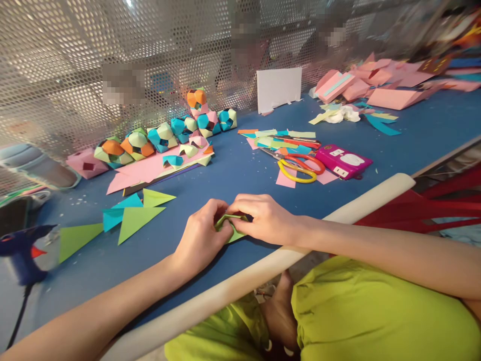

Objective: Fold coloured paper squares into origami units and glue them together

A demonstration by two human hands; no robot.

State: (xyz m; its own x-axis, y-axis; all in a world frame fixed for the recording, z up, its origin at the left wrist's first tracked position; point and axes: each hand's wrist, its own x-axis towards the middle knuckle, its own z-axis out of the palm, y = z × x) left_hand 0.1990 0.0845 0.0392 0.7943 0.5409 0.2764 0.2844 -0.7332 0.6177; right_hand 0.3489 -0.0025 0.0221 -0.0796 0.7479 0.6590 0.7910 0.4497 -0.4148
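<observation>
Both my hands meet over a small piece of green paper [236, 234] near the table's front edge. My left hand [203, 230] pinches its left side between thumb and fingers. From the right, my right hand [265, 216] grips the paper's upper and right part, where a folded edge shows. Much of the paper is hidden under the fingers. Left of my hands lie cut triangles: a large green triangle [138, 220], a smaller green triangle [156, 197], a blue paper piece [119, 211] and another green triangle [78, 240].
Folded paper balls [165, 136] line the mesh wall [56, 70] behind pink sheets [150, 168]. Scissors [298, 170], paper strips and a magenta package [343, 161] lie right of centre. A glue gun [24, 250] and a grey-blue bottle [35, 163] stand left. Pink paper [398, 98] piles up far right.
</observation>
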